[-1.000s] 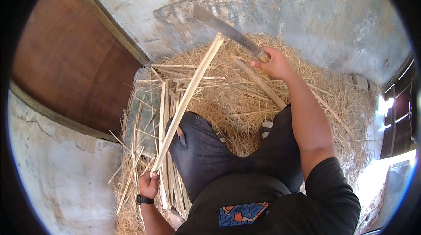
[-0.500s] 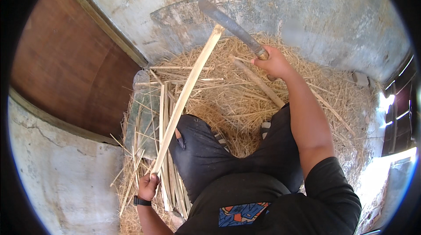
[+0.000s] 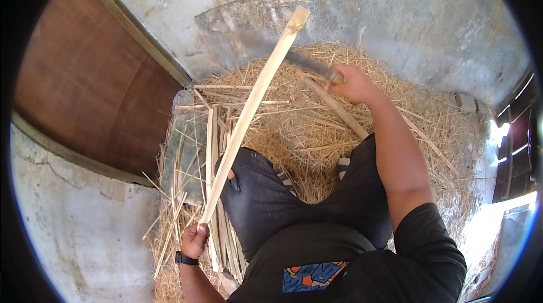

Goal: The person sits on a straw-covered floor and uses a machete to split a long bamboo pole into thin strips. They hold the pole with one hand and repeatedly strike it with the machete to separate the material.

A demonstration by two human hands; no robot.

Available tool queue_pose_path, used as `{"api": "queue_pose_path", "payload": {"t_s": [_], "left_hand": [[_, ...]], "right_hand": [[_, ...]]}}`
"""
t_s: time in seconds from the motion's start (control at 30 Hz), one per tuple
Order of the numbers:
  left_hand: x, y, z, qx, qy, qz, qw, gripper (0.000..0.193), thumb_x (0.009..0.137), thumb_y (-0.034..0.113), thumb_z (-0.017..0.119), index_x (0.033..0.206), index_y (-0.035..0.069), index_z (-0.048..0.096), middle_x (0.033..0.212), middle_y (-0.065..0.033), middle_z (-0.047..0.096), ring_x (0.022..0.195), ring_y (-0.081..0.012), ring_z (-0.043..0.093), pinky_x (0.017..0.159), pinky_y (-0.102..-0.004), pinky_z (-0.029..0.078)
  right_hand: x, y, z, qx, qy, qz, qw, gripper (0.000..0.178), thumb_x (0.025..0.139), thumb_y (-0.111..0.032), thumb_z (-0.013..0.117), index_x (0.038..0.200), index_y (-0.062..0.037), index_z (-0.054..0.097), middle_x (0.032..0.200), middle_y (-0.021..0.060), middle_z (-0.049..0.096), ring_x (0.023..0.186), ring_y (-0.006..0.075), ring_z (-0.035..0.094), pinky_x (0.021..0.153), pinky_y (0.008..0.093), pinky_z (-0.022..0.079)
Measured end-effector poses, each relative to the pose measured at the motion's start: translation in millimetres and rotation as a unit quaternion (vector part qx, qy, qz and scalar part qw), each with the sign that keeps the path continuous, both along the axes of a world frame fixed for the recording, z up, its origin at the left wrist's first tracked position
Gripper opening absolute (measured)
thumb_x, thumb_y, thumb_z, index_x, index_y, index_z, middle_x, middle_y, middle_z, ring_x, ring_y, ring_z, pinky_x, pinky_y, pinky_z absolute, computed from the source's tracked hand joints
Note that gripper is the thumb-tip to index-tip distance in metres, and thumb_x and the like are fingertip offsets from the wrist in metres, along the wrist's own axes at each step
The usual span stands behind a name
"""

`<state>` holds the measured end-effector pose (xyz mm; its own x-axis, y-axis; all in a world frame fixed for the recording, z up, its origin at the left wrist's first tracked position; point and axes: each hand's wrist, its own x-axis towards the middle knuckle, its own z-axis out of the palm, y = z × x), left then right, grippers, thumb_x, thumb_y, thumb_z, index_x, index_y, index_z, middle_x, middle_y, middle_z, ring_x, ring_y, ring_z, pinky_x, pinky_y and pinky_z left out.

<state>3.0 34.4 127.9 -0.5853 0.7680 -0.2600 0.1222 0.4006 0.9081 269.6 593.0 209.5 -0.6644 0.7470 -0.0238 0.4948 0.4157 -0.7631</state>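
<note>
My left hand (image 3: 194, 241) is closed round the lower end of a long pale split bamboo strip (image 3: 251, 108). The strip slants up and to the right, past my left knee, and a darker node shows near its top end. In my right hand (image 3: 352, 83) is the handle of a machete (image 3: 308, 62). Its dark blade points left, smeared by motion, and passes behind the strip just below that node; whether blade and strip touch, I cannot tell. Under my right hand, a round stick (image 3: 334, 106) lies slanted on the shavings.
Thin shavings (image 3: 300, 150) cover the floor round my feet. Several split strips (image 3: 214, 150) lie beside my left leg, some over a grey-green stone block (image 3: 189, 153). A stained wall (image 3: 396, 31) stands ahead, a brown wooden panel (image 3: 96, 82) at the left, dark slats (image 3: 515, 139) at the right.
The strip's top end has risen and shifted right. The machete blade, formerly above the strip's tip, has swung down to behind its upper part. My left hand has moved slightly right.
</note>
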Motion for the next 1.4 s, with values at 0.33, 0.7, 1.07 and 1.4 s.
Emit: {"api": "queue_pose_path", "payload": {"t_s": [0.33,0.7,1.07,1.4], "left_hand": [[-2,0,4,0.006,0.019,0.002,1.0,0.058,0.102,0.056,0.057,0.074,0.006,0.059,0.064,0.0033,0.051,0.056,-0.0065,0.041,0.053,-0.0255,0.031],[-7,-1,-9,-0.019,-0.045,0.006,0.999,0.055,0.101,0.056,0.059,0.076,0.007,0.06,0.064,0.0039,0.051,0.056,-0.0068,0.042,0.053,-0.0249,0.033],[-2,0,-6,-0.026,0.055,0.023,0.998,0.058,0.102,0.057,0.056,0.075,0.005,0.061,0.066,0.0019,0.055,0.061,-0.0079,0.047,0.057,-0.0265,0.037],[0,-10,8,-0.041,0.126,0.019,0.991,0.064,0.1,0.06,0.058,0.074,0.002,0.059,0.065,0.0014,0.054,0.065,-0.0094,0.046,0.06,-0.0299,0.039]], "right_hand": [[12,20,-12,-0.069,0.147,-0.164,0.973,0.038,0.091,-0.031,0.077,0.117,-0.0066,0.061,0.074,0.0033,0.059,0.063,0.0139,0.058,0.055,0.0345,0.047],[-10,-10,-16,0.311,0.107,-0.08,0.941,0.033,0.091,-0.034,0.076,0.106,-0.007,0.064,0.077,0.011,0.067,0.069,0.0286,0.068,0.061,0.0429,0.051],[-14,-19,-8,0.221,0.079,0.007,0.972,0.045,0.095,-0.032,0.071,0.126,-0.0025,0.059,0.109,0.019,0.067,0.097,0.0342,0.068,0.08,0.045,0.053],[-7,-13,-5,0.239,0.028,-0.003,0.971,0.034,0.088,-0.021,0.075,0.117,-0.0083,0.063,0.091,0.0148,0.071,0.082,0.0328,0.07,0.073,0.0438,0.055]]}}
